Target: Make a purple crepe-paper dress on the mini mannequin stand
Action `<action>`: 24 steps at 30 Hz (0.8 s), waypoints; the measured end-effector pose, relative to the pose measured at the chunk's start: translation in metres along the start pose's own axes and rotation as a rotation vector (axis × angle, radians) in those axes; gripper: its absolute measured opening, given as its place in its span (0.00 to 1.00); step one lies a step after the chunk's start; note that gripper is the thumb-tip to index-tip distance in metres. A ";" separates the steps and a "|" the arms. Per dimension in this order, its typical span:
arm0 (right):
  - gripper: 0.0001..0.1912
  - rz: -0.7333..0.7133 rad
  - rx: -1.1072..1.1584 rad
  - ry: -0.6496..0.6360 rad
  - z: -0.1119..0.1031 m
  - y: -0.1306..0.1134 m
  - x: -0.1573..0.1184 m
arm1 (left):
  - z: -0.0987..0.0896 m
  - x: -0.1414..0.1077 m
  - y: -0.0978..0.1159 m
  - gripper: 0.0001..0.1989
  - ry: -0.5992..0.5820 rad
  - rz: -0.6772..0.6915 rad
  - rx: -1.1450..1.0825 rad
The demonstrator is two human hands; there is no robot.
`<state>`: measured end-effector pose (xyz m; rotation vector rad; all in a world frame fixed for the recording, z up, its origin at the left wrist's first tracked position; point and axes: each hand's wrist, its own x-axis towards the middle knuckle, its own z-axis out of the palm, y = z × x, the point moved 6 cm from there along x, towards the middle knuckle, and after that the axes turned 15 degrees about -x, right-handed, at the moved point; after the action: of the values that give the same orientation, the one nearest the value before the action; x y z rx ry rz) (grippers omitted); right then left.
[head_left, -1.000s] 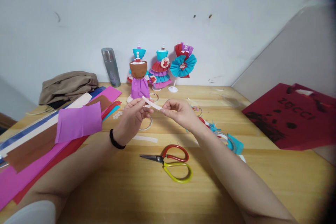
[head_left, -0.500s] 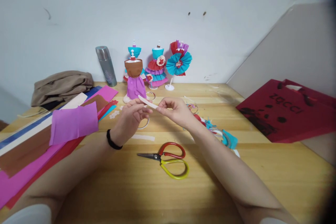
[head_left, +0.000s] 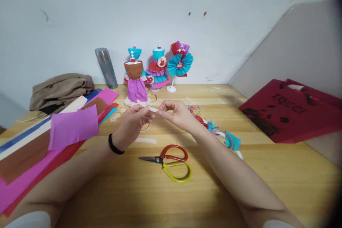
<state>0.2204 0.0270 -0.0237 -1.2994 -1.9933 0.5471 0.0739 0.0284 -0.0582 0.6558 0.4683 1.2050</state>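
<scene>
Between my two hands stretches a short white strip, held above the table. My left hand pinches its left part between thumb and fingers. At its right end, the thumb and forefinger of my right hand are closed on it. Just behind the hands stands a small dress form with a brown top and purple skirt. Below them lie another white strip and a pair of scissors with one red and one yellow handle. A white ring shows partly behind my left hand.
Several dressed forms, one with a blue pleated rosette, and a flask stand by the wall. Coloured sheets and a brown cloth lie left. Scraps and a tape roll lie right, near a red bag.
My left thumb has come down onto the white strip, which was lying loosely over the fingers. Less of the strip shows now. The view has shifted slightly.
</scene>
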 end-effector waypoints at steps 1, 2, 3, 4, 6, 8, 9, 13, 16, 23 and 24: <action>0.13 0.001 0.000 -0.002 0.000 0.000 0.000 | 0.000 0.000 0.000 0.13 0.002 0.002 -0.001; 0.13 0.001 0.002 -0.004 0.000 0.000 0.000 | 0.000 -0.001 0.000 0.13 0.003 0.004 -0.001; 0.13 0.001 0.006 -0.006 0.000 0.000 0.000 | 0.000 -0.001 0.000 0.12 0.004 0.004 0.000; 0.13 0.001 0.007 -0.007 0.000 0.000 0.000 | 0.000 -0.001 0.000 0.12 0.003 0.003 0.002; 0.13 0.004 0.002 -0.005 0.000 0.001 0.000 | -0.001 -0.001 0.000 0.12 0.002 -0.002 0.006; 0.13 0.008 -0.010 0.001 -0.001 0.001 0.000 | -0.001 -0.001 0.000 0.12 -0.001 0.001 0.007; 0.13 0.005 -0.017 0.003 -0.001 0.001 0.000 | -0.001 -0.001 0.001 0.12 -0.002 0.005 0.007; 0.13 -0.033 -0.044 0.004 -0.002 -0.002 -0.001 | 0.000 -0.001 0.003 0.11 -0.008 0.023 -0.002; 0.11 -0.042 -0.062 0.013 -0.003 -0.002 -0.002 | 0.002 -0.001 0.006 0.10 -0.006 0.053 -0.008; 0.09 -0.042 -0.106 0.019 -0.002 -0.001 -0.002 | 0.000 0.001 0.013 0.12 0.031 0.100 -0.029; 0.10 -0.040 -0.109 0.020 -0.003 -0.001 -0.002 | 0.000 0.001 0.013 0.12 0.033 0.102 -0.030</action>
<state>0.2220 0.0247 -0.0219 -1.3209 -2.0523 0.4098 0.0651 0.0321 -0.0491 0.6411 0.4473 1.3186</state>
